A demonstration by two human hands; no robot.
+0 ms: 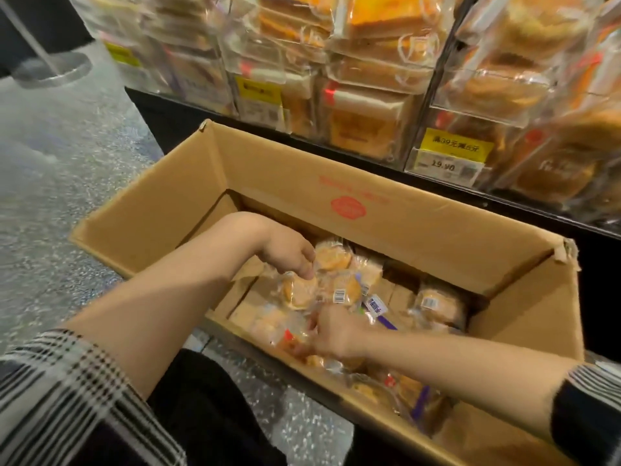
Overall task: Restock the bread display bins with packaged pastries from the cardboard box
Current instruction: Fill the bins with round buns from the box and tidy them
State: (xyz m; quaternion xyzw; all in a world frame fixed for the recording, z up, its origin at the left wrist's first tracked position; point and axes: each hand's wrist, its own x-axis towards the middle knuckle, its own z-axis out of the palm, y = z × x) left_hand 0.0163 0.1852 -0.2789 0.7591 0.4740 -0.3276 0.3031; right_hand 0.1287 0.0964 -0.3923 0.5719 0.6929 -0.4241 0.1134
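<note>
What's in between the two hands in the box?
In the head view, clear-wrapped pastries lie between the left hand and the right hand, inside the cardboard box.

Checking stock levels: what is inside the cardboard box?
The cardboard box holds clear-wrapped pastries, with bare floor at its left end. Both hands, left and right, cover some packs; lower layers are hidden.

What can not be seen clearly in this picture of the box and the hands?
- Head view: right hand fingers, hidden among pastry packets.
- Head view: red print on the cardboard box, too blurred to read.
- Head view: display bins, cut off by the top edge.
</note>
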